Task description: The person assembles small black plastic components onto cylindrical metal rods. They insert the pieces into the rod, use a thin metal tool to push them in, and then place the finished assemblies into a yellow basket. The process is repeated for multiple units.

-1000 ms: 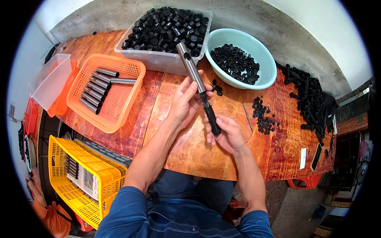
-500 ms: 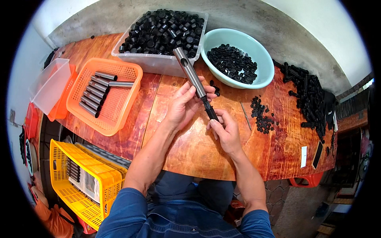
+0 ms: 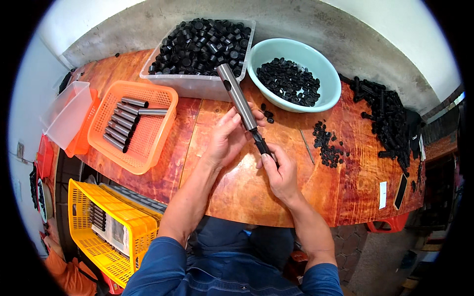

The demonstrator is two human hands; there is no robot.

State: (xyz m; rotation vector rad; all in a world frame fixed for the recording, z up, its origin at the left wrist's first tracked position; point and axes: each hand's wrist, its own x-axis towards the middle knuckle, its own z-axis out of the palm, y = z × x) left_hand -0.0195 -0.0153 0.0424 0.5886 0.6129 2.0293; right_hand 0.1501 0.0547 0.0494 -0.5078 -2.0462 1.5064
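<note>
My left hand is closed around the lower part of a silver metal tube, which slants up and away to the left. An oval opening shows near the tube's far end. A black plastic part sits at the tube's near end, in line with it. My right hand pinches the near end of this part between thumb and fingers. How deep the part goes into the tube is hidden. Just beyond my left fingers, a few small black pieces lie on the wooden table.
A clear bin of black caps and a pale blue basin of small black pieces stand at the back. An orange basket holds several tubes. Black parts are heaped at right, near a thin rod. Below left is a yellow crate.
The tube has turned slightly, so its opening faces more to the left. Both hands keep their holds. The whole view has shifted a little.
</note>
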